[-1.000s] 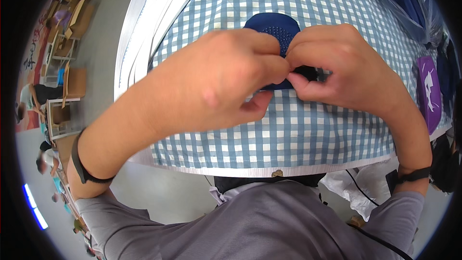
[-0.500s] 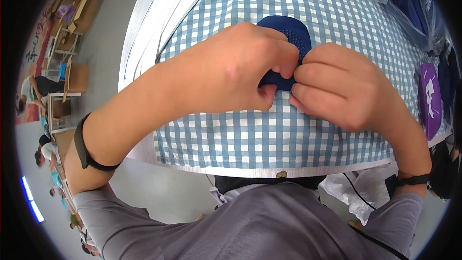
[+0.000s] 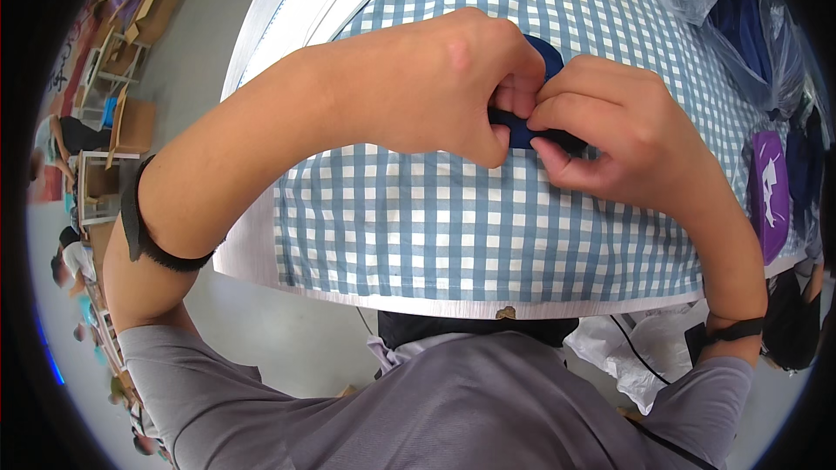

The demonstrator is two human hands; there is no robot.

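A dark blue piece [image 3: 548,54] with a rounded end is held between my two hands over the checked cloth. My fingers hide most of it, so its kind is unclear. My left hand [image 3: 470,87] has its fingers curled and pinches the near edge with thumb and forefinger. Close against it, my right hand [image 3: 623,126] grips the same edge from the right, fingertips nearly meeting the left ones. A darker strip of the piece shows under the right fingers.
A blue-and-white checked cloth [image 3: 435,226] covers the table. White paper strips [image 3: 335,4] lie at the far left. Along the right side are a clear plastic bag with dark blue items [image 3: 740,30] and a purple case [image 3: 769,196]. People and cardboard boxes [image 3: 133,129] appear beyond the left.
Both hands have moved slightly up, away from me, with the blue piece. Its dotted surface, visible before, is now covered by my fingers, and the near edge appears bent between them.
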